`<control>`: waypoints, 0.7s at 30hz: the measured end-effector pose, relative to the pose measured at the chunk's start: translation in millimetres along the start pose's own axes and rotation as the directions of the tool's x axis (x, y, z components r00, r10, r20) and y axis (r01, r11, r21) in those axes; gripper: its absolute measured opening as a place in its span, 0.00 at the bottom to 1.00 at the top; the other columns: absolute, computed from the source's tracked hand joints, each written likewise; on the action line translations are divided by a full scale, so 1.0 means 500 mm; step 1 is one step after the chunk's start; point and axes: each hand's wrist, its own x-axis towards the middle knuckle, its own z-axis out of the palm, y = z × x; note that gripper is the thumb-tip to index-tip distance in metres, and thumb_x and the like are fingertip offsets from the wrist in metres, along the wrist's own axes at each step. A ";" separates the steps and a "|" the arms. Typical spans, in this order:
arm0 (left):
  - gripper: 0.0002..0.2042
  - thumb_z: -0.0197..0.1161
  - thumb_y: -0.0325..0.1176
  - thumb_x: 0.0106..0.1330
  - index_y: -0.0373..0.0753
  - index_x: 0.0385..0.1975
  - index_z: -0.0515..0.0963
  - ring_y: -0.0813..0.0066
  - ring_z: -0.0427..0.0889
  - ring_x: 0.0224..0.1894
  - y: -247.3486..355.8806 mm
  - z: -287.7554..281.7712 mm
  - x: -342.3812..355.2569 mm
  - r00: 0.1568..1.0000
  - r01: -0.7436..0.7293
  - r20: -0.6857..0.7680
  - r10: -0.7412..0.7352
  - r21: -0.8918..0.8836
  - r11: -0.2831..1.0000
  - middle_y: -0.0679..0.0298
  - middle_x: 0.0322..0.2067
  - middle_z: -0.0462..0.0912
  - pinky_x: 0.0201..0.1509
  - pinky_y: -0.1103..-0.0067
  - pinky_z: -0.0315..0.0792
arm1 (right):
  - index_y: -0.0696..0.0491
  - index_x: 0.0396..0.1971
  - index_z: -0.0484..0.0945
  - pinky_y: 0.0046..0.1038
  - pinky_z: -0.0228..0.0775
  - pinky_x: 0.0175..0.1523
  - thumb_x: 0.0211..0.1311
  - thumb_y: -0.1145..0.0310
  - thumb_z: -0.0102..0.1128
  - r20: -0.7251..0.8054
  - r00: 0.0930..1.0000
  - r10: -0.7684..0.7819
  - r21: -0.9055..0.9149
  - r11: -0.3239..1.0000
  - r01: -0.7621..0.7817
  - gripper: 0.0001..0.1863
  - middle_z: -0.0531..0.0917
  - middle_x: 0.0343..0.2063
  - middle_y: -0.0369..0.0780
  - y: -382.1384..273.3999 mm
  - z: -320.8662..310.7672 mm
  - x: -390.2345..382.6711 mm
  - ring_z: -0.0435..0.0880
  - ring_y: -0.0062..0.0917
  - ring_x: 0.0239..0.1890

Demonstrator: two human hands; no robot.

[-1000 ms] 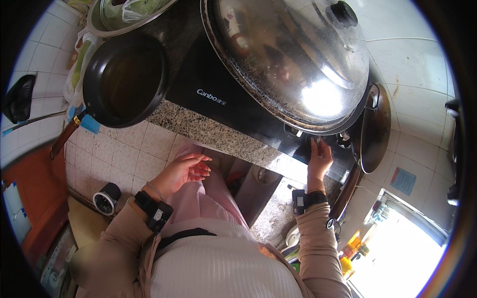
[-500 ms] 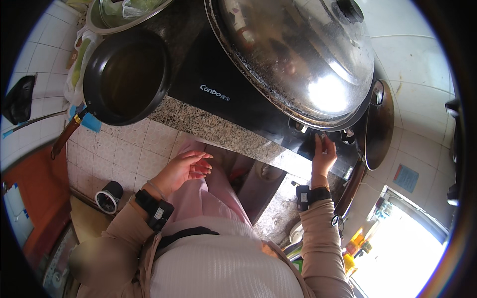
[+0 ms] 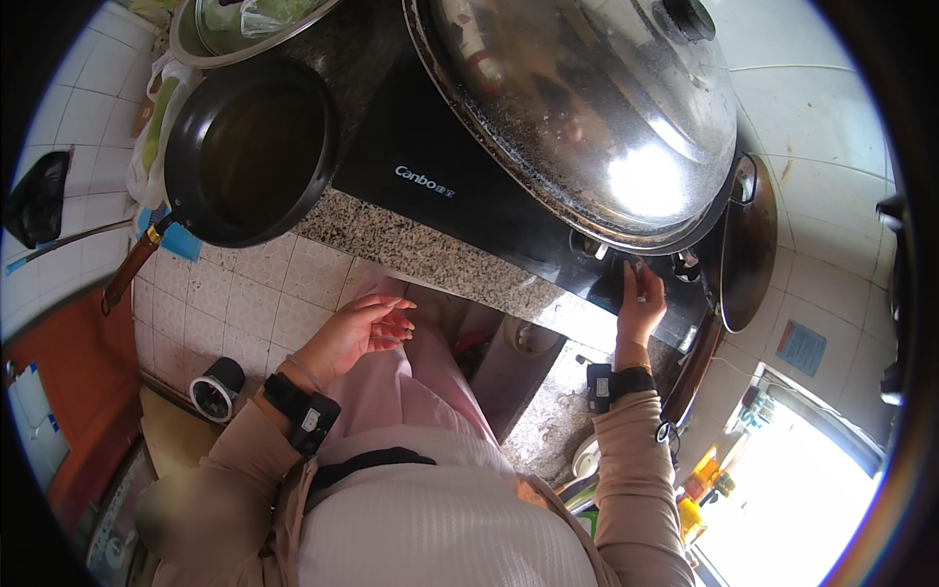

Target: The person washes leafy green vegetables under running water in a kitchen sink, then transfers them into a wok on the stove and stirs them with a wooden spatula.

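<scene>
My left hand (image 3: 362, 333) hangs in the air in front of the granite counter edge (image 3: 401, 235), fingers apart and loosely bent, holding nothing. My right hand (image 3: 641, 303) is at the front of the black gas stove (image 3: 391, 137), thumb and finger closed on a small control knob (image 3: 637, 269), partly hidden by the fingers. Just above that hand sits a large pot or wok under a domed, stained steel lid (image 3: 558, 88) with a black handle. A black frying pan (image 3: 249, 152) with a wooden handle rests left of the stove, an oily film in it.
A steel bowl (image 3: 186, 34) with bagged greens is at the back left, beside plastic bags (image 3: 156, 127). A wok (image 3: 748, 264) stands upright at the stove's right. A bright opening (image 3: 802, 470) with bottles is at lower right, an orange board (image 3: 59, 382) at left.
The view has shifted slightly, so stove and lid appear a little higher and farther right. My right hand stays at the knob; my left hand has hardly moved.
</scene>
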 end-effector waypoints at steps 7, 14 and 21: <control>0.15 0.51 0.40 0.73 0.40 0.52 0.76 0.73 0.82 0.44 0.008 0.011 0.002 1.000 0.007 0.000 -0.007 0.037 0.999 0.63 0.39 0.83 0.48 0.77 0.75 | 0.52 0.52 0.81 0.18 0.57 0.29 0.59 0.65 0.70 -0.062 0.980 0.189 0.116 0.977 -0.181 0.20 0.68 0.20 0.27 -0.046 -0.021 -0.013 0.62 0.12 0.23; 0.16 0.47 0.40 0.75 0.39 0.54 0.74 0.73 0.82 0.45 0.030 0.047 -0.002 0.999 0.023 0.019 -0.027 0.180 0.983 0.63 0.41 0.82 0.50 0.77 0.75 | 0.54 0.45 0.85 0.20 0.61 0.30 0.60 0.66 0.68 -0.101 0.984 0.150 -0.010 0.988 -0.152 0.14 0.72 0.21 0.31 0.031 -0.096 -0.106 0.66 0.14 0.23; 0.16 0.51 0.40 0.74 0.38 0.52 0.74 0.72 0.82 0.44 0.062 0.168 -0.029 0.995 0.011 0.090 -0.050 0.385 0.923 0.62 0.40 0.83 0.48 0.76 0.75 | 0.52 0.45 0.85 0.27 0.73 0.34 0.48 0.67 0.76 -0.064 0.996 -0.061 0.009 0.998 0.061 0.21 0.78 0.32 0.38 -0.072 -0.093 -0.032 0.78 0.26 0.30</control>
